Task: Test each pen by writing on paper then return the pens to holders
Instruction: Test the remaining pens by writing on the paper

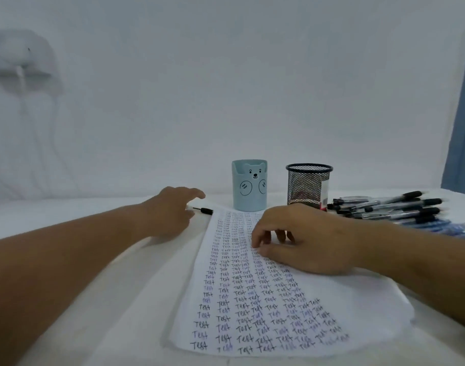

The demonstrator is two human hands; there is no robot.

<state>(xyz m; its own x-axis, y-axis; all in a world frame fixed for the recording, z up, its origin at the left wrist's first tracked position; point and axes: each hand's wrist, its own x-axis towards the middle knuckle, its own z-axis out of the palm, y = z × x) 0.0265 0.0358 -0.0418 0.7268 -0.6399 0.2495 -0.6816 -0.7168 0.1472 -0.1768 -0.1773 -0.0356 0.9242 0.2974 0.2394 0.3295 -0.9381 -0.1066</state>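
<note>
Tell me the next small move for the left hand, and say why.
Probably close the left hand on the lone pen lying just past its fingertips, left of the blue bear holder. The hand is open and empty, the right hand rests on the paper holding nothing, and both holders look empty, so a pen is needed.

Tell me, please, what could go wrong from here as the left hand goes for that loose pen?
The left hand reaches toward a loose pen beside the bear holder; a hasty grab might knock it away or bump the holder. The right hand rests on the paper, possibly smearing fresh ink. The pen pile near the table's right side could roll.
</note>
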